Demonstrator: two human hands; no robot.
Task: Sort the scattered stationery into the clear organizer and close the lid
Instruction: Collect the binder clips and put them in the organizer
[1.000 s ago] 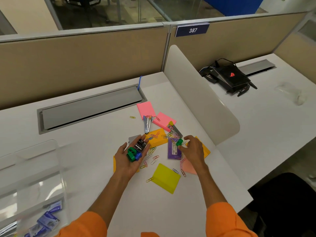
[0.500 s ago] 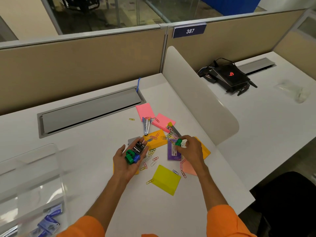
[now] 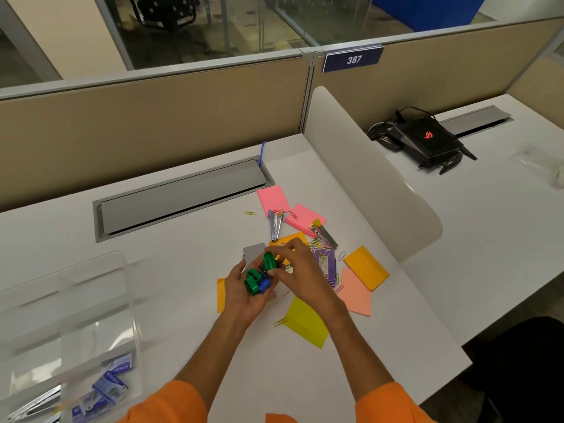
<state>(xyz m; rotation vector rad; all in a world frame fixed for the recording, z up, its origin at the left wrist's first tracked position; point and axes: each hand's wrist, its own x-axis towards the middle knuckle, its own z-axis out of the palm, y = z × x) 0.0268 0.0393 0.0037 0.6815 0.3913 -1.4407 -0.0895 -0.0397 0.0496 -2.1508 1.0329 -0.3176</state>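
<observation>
My right hand [image 3: 300, 270] pinches a green clip [image 3: 270, 260]; left hand [image 3: 241, 290] cups more clips [image 3: 254, 282]; probably light, hard, slick; grip its sides.

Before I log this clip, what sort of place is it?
Most likely an open-plan office cubicle: a beige partition panel, a desk number plate reading 387, and a grey cable hatch set into the white desk.

Green and blue clips [image 3: 256, 282] — pink [image 3: 272, 199], orange [image 3: 366, 267], yellow notes [image 3: 306, 323] — white desk [image 3: 171, 270]
</observation>
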